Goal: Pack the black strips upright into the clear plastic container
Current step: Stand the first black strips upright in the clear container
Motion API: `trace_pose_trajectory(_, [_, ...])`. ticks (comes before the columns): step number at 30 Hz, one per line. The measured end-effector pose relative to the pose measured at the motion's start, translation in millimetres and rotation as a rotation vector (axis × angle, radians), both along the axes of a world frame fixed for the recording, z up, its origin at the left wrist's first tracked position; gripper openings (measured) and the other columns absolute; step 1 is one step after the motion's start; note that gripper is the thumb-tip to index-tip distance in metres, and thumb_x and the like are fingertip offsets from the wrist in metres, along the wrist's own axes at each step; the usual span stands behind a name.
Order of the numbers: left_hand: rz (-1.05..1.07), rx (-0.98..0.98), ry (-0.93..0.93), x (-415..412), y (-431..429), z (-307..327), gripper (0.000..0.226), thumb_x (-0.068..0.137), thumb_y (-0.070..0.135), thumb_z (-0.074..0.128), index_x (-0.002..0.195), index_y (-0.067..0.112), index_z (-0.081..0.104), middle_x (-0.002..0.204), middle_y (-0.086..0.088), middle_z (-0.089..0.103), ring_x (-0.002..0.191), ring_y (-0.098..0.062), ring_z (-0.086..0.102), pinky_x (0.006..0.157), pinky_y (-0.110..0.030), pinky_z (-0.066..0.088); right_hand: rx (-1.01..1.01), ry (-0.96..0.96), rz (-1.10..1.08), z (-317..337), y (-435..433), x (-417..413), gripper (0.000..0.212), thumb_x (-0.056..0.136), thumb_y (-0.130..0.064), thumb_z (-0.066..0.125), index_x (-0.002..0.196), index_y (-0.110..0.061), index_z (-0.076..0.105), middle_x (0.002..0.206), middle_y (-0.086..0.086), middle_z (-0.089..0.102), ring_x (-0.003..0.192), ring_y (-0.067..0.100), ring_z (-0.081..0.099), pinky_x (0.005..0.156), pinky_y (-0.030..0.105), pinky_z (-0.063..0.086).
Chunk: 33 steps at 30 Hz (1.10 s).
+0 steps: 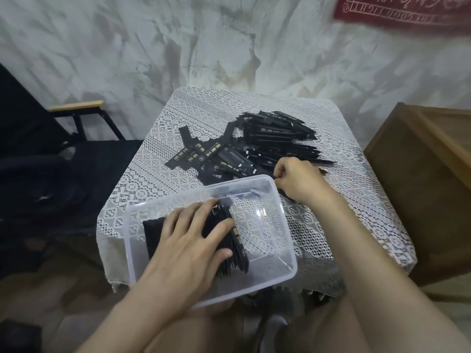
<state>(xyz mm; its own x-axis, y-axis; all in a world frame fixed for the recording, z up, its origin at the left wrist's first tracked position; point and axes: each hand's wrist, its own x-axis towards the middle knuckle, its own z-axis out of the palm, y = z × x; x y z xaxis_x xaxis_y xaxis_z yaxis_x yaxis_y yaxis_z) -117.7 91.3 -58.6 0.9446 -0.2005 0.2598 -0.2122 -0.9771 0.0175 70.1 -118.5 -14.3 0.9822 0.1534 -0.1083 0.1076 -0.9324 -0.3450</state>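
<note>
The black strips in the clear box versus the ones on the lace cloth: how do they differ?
The packed strips stand on edge in a tight row inside the clear plastic container. The loose strips lie flat, crisscrossed in a heap on the lace tablecloth. The left hand presses on the packed strips, while the right hand pinches at the loose strips. Both are black strips with gold contacts.
</note>
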Motion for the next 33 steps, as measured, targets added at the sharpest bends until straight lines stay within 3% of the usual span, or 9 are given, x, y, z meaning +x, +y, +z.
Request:
trace_pose_trajectory(3, [-0.002,0.006,-0.002,1,0,0,0.043,0.095,0.052,0.042,0.132,0.033,0.055,0.151,-0.013,0.046,0.132,-0.036,0.044,0.109,-0.051,0.027,0.070,0.065,0.004,5,-2,-5,0.022,0.089,-0.037,0.075,0.102,-0.028,0.060,0.104,0.003,0.071,0.098,0.029,0.065,0.079,0.035,0.048])
trace_pose_trajectory(5, [0.000,0.004,0.004,1,0,-1,0.044,0.095,0.052,0.042,0.132,0.033,0.054,0.151,-0.013,0.046,0.132,-0.037,0.045,0.109,-0.052,0.027,0.118,0.062,-0.013,20,-10,-18,0.016,0.090,-0.039,0.074,0.089,-0.028,0.064,0.096,0.001,0.072,0.091,0.027,0.068,0.076,0.035,0.050])
trace_pose_trajectory(9, [0.000,0.002,0.004,1,-1,0,0.044,0.095,0.052,0.042,0.132,0.033,0.054,0.151,-0.014,0.046,0.132,-0.038,0.046,0.109,-0.052,0.027,0.509,-0.187,-0.092,76,-29,-85,0.020,0.088,-0.038,0.073,0.080,-0.023,0.064,0.072,0.000,0.069,0.072,0.030,0.072,0.072,0.049,0.059])
trace_pose_trajectory(10, [0.000,-0.002,0.001,1,0,0,0.044,0.094,0.052,0.042,0.132,0.032,0.055,0.150,-0.014,0.047,0.131,-0.039,0.046,0.109,-0.052,0.027,0.616,-0.185,-0.053,87,-25,-109,0.018,0.089,-0.033,0.074,0.080,-0.022,0.063,0.070,0.000,0.069,0.063,0.025,0.071,0.067,0.052,0.060])
trace_pose_trajectory(12, [-0.004,-0.012,-0.004,2,-1,0,0.045,0.094,0.052,0.043,0.133,0.032,0.054,0.150,-0.015,0.047,0.131,-0.039,0.047,0.108,-0.052,0.028,0.689,-0.151,0.054,95,-5,-156,0.017,0.093,-0.026,0.072,0.081,-0.023,0.060,0.068,-0.008,0.068,0.051,0.007,0.062,0.061,0.041,0.057])
trace_pose_trajectory(16, [0.001,-0.045,-0.025,2,-4,-1,0.044,0.091,0.049,0.043,0.130,0.029,0.050,0.148,-0.016,0.049,0.129,-0.042,0.050,0.107,-0.053,0.030,0.228,-0.207,0.173,63,40,-197,0.014,0.101,-0.038,0.054,0.113,-0.036,0.050,0.097,-0.013,0.069,0.085,0.013,0.065,0.070,0.033,0.039])
trace_pose_trajectory(19, [0.004,-0.043,-0.018,1,-3,0,0.045,0.090,0.049,0.044,0.129,0.030,0.053,0.149,-0.015,0.048,0.130,-0.040,0.049,0.108,-0.051,0.027,-0.036,-0.212,0.128,35,51,-186,0.018,0.104,-0.032,0.046,0.121,-0.028,0.043,0.116,-0.005,0.064,0.106,0.024,0.064,0.080,0.037,0.042])
trace_pose_trajectory(26, [0.000,-0.055,-0.006,0,-1,1,0.046,0.091,0.052,0.045,0.132,0.033,0.055,0.156,-0.011,0.041,0.134,-0.037,0.044,0.110,-0.050,0.026,-0.112,-0.095,0.044,21,59,-172,0.021,0.104,-0.023,0.050,0.121,-0.016,0.042,0.122,0.007,0.059,0.113,0.033,0.062,0.080,0.037,0.044])
trace_pose_trajectory(33, [-0.037,-0.089,-0.024,2,-1,3,0.049,0.087,0.048,0.068,0.131,0.033,0.056,0.165,-0.005,0.031,0.140,-0.035,0.040,0.109,-0.052,0.031,-0.087,-0.044,0.111,18,50,-173,0.023,0.102,-0.021,0.051,0.125,-0.018,0.047,0.114,0.007,0.068,0.109,0.034,0.063,0.076,0.038,0.039])
